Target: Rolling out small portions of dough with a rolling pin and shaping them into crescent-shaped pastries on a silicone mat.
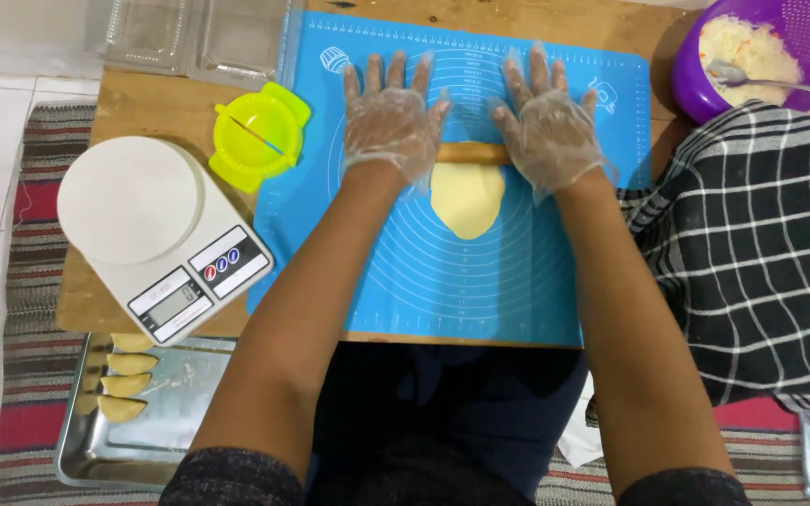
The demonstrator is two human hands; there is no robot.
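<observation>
Here your two gloved hands, left hand (394,120) and right hand (547,126), press flat with fingers spread on one pin (472,153) over one dough (467,199) at mat (405,272) centre; four pasties (126,375) lie lower left.

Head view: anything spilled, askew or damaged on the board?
Nothing stands out. Both gloved hands, left hand and right hand, press flat on the wooden rolling pin over the pale yellow dough oval on the blue silicone mat. The white kitchen scale sits turned at an angle.
</observation>
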